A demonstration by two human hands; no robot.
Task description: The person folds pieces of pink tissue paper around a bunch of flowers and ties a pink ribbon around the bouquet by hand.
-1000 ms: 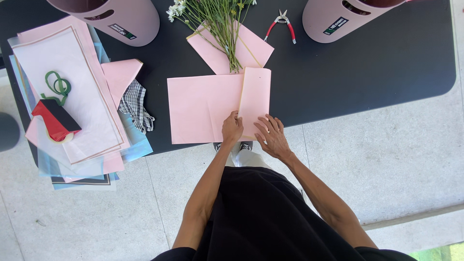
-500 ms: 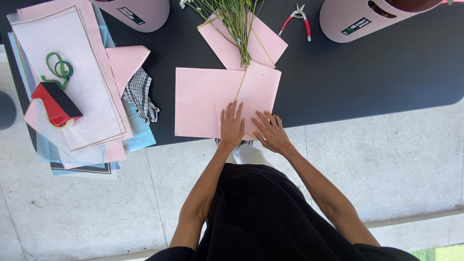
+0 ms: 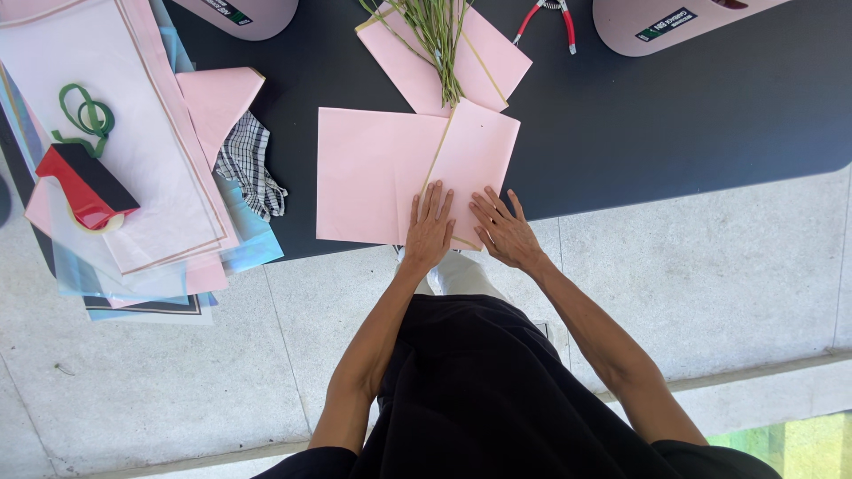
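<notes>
A pink paper sheet point(image 3: 364, 173) lies near the front edge of the black table point(image 3: 674, 124), with its right part folded over into a flap point(image 3: 475, 155). My left hand point(image 3: 429, 228) rests flat on the fold line, fingers spread. My right hand point(image 3: 503, 229) presses flat on the lower corner of the flap. Neither hand grips anything. Behind the sheet lies another pink sheet point(image 3: 493, 53) with a bunch of green flower stems point(image 3: 437, 40) on it.
Red-handled pliers point(image 3: 550, 16) lie at the back. Two pink buckets point(image 3: 244, 11) point(image 3: 674, 22) stand at the table's far edge. At left is a stack of wrapping sheets point(image 3: 146, 168) with a red tape dispenser point(image 3: 84, 186), green ribbon point(image 3: 84, 115) and a checked cloth point(image 3: 250, 164).
The flap of the pink sheet was folded narrower a second ago; now it lies wider and flat, with both hands spread pressing it down.
</notes>
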